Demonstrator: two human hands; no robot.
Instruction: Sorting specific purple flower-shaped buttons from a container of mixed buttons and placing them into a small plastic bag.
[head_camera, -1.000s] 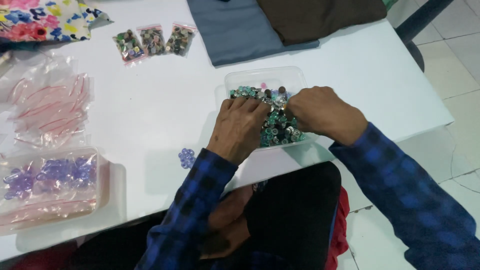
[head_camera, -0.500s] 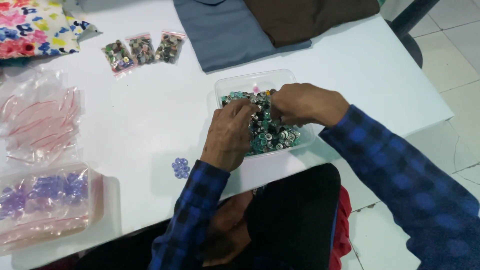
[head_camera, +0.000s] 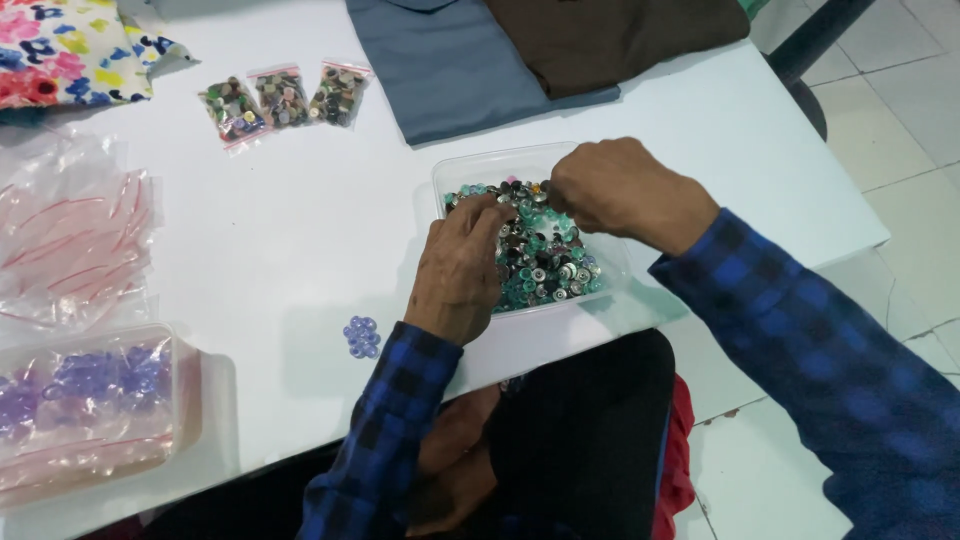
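A clear plastic tray (head_camera: 478, 164) sits on the white table (head_camera: 300, 240), filled with several small buttons (head_camera: 545, 265) in green, silver and dark colours. My left hand (head_camera: 460, 270) rests on the tray's left side, fingertips dipped into the buttons. My right hand (head_camera: 615, 190) hovers over the tray's far right part, fingers curled and pinched together over the buttons. What the fingertips pinch is hidden. Both sleeves are blue and black check.
A small cluster of purple buttons (head_camera: 361, 336) lies left of my left wrist. Three small filled bags (head_camera: 282, 98) lie at the back. A tub of purple buttons (head_camera: 85, 395) and empty bags (head_camera: 70, 235) are at left. Folded blue cloth (head_camera: 450, 65) and brown cloth (head_camera: 610, 35) lie behind the tray.
Both hands stay over the tray, shifting slightly among the buttons. The right hand has drawn a little toward the tray's far edge.
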